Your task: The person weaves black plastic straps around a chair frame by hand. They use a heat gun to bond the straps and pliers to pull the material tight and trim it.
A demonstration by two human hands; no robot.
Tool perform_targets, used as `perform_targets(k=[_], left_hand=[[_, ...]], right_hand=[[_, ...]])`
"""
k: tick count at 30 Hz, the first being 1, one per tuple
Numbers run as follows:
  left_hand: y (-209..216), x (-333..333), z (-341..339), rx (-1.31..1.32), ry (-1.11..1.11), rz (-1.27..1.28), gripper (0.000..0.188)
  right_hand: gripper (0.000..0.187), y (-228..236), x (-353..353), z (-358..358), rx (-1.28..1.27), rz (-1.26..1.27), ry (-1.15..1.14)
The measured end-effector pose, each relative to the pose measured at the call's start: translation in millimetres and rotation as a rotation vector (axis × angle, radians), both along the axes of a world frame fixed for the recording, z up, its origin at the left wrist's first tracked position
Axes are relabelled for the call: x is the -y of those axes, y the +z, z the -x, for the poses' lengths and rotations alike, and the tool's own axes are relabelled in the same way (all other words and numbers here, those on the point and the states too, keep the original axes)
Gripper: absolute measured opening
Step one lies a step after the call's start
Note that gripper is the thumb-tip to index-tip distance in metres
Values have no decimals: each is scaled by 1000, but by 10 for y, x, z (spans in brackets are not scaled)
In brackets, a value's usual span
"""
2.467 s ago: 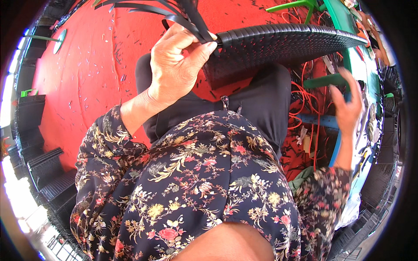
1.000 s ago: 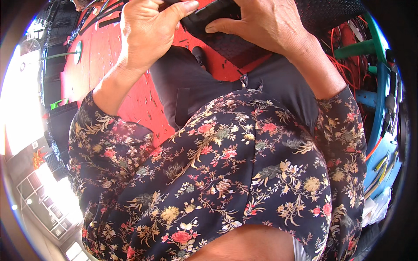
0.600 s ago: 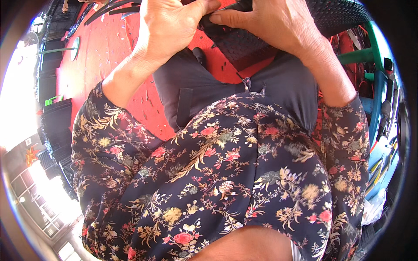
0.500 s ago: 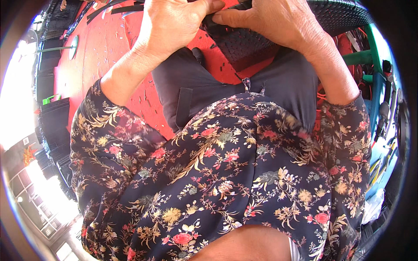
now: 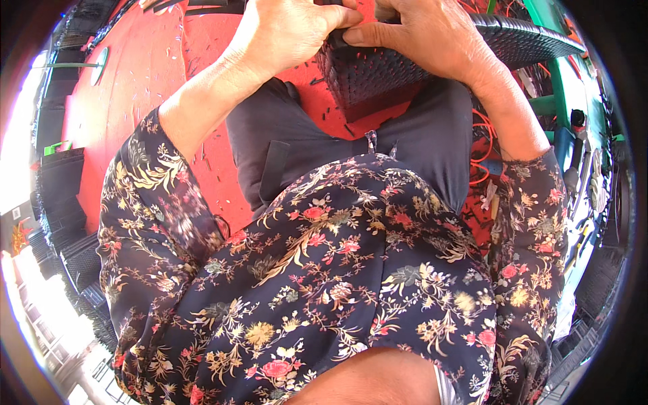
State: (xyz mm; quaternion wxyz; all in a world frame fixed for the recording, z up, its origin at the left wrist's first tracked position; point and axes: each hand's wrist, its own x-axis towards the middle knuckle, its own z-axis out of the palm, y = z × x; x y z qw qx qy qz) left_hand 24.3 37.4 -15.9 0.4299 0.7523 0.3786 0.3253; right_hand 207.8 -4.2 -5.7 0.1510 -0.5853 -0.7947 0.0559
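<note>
A black woven plastic panel (image 5: 398, 71) rests on my lap, its far end reaching toward the upper right. My left hand (image 5: 287, 30) grips the panel's near corner from the left, fingers curled over its edge. From the right, my right hand (image 5: 422, 34) presses on the same edge, fingertips meeting the left hand's. What lies between the fingertips is hidden. My floral sleeves and dark trousers fill the lower picture.
A red floor (image 5: 128, 88) strewn with small black offcuts spreads to the left. Black woven pieces (image 5: 67, 236) are stacked at the left edge. Orange cords (image 5: 479, 155) and a green frame (image 5: 560, 88) stand to the right.
Earlier my right hand was away at the right, near the green frame. It has come to the panel, and both hands now hold its near corner together.
</note>
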Motion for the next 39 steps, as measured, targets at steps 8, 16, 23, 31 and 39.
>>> perform_targets(k=[8,16,23,31,39], left_hand=[[59,82,126,-134,167,-382,14],[19,212,278,114,119,-231,7],[-27,351,301,281,102,-367,12],[333,932,461,192,-335,680,35],[378,1588,437,1018,-1254,815,45]], right_hand=[[63,94,-70,-9,67,157,-24],[48,327,-105,22,-92,316,14],[19,87,-244,-15,-535,319,126],[14,58,-174,-61,-638,321,53],[13,198,-91,-13,-605,282,-2]])
